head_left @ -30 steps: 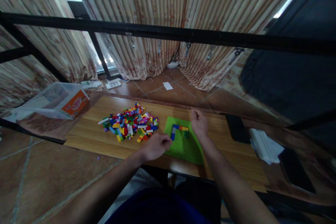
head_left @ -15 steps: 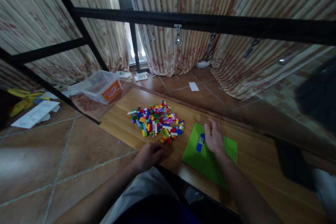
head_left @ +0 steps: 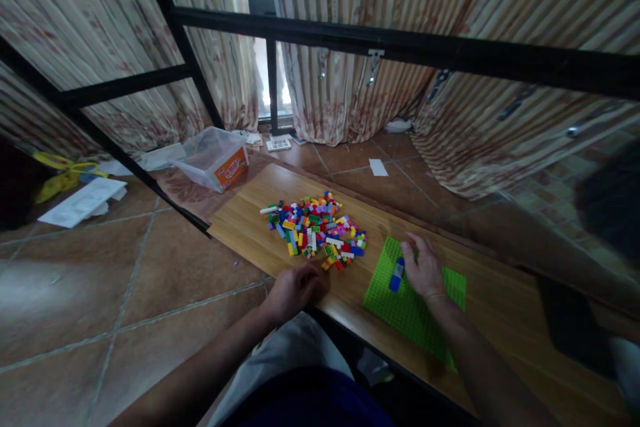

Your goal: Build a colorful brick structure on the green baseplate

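Note:
My right hand (head_left: pixel 424 268) is over the green baseplate (head_left: pixel 387 303), its thumb and fingers slightly apart and no brick visible between them. Just left of the thumb, a short row of blue bricks (head_left: pixel 395 278) lies on the plate, its middle part paler. My left hand (head_left: pixel 294 290) rests at the table's near edge with its fingers curled in; whatever they may hold is hidden. Beyond that hand, a heap of small mixed-colour building bricks (head_left: pixel 313 227) is spread on the wooden table (head_left: pixel 253 197).
A clear plastic box (head_left: pixel 200 153) with an orange label stands past the table's far left end. Black metal bars (head_left: pixel 310 30) cross in front of the curtains. A dark flat object (head_left: pixel 570 320) lies on the right. White foam (head_left: pixel 83 202) is on the tiled floor.
The whole view has shifted, so the table and both hands appear farther right. Both hands keep nearly the same places relative to the baseplate and the brick heap.

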